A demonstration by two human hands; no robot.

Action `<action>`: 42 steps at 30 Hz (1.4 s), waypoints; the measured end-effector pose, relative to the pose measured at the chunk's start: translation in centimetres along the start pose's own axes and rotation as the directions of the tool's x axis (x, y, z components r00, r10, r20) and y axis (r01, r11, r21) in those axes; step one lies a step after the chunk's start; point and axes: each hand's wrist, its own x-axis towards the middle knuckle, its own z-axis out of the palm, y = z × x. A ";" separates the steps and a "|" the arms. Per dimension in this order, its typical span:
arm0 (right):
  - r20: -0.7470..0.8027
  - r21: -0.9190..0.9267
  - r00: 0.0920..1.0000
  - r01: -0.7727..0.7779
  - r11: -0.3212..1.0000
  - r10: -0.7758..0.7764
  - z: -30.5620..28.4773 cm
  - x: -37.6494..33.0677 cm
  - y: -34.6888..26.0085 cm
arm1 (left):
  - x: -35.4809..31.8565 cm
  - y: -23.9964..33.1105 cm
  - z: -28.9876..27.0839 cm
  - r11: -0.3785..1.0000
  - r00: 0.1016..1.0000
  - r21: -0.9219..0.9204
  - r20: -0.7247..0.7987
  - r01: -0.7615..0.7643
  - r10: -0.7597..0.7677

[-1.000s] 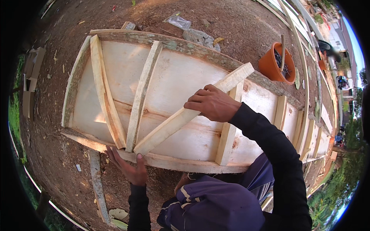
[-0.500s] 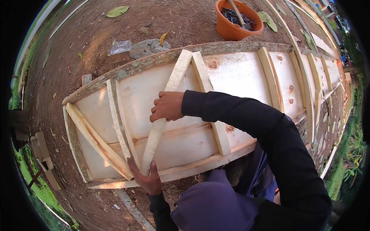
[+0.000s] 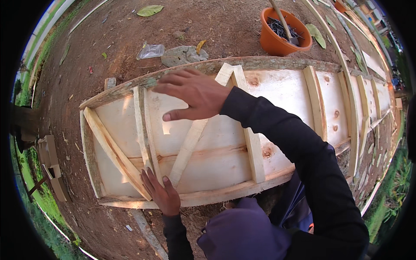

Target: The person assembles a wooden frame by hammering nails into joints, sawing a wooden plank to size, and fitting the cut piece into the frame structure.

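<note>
A long wooden frame with a pale plywood panel lies in front of me. Slanting across one bay is a loose-looking batten; its upper end meets a crosspiece near the far rail. My right hand is over the panel beside the batten's upper part, fingers spread and holding nothing. At the near rail, my left hand has its fingers stretched out, by the lower ends of the batten and of another crosspiece. A second diagonal batten fills the left end bay.
An orange bucket of dark nails, with a wooden-handled hammer in it, stands beyond the frame. Plastic scraps and leaves lie on the dirt. A long thin strip crosses the frame on the right. Cardboard lies at left.
My right hand has let go of the slanted batten, lifted and opened toward the far rail. My left hand's fingers have straightened near the batten's lower end. The view has shifted slightly.
</note>
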 end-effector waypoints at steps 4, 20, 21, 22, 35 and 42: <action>-0.239 -0.272 0.968 -0.145 0.951 0.079 -1.0 1.7 2.5 | 0.6 0.4 0.4 0.996 0.997 0.054 -0.002 0.075 -0.075; -0.363 -0.228 0.928 -0.174 0.958 0.083 -1.3 0.9 6.3 | 1.0 -1.0 2.4 0.992 0.993 0.057 0.030 0.109 -0.111; -0.434 -0.238 0.900 -0.149 0.960 0.032 -2.8 2.5 6.3 | 1.0 -1.2 2.3 0.991 0.993 0.073 0.029 0.110 -0.113; -0.439 -0.206 0.897 -0.163 0.965 0.058 -4.1 3.5 5.8 | 1.0 -1.4 2.2 0.990 0.993 0.087 0.026 0.111 -0.114; -0.284 -0.186 0.906 -0.373 0.909 0.313 2.7 -5.0 12.1 | 1.8 -0.7 3.0 0.996 0.997 0.066 -0.050 0.054 -0.051; -0.420 0.101 0.747 -0.525 0.845 0.515 7.0 -11.3 -2.1 | 1.8 -1.7 2.7 0.998 0.997 0.012 -0.048 0.069 -0.068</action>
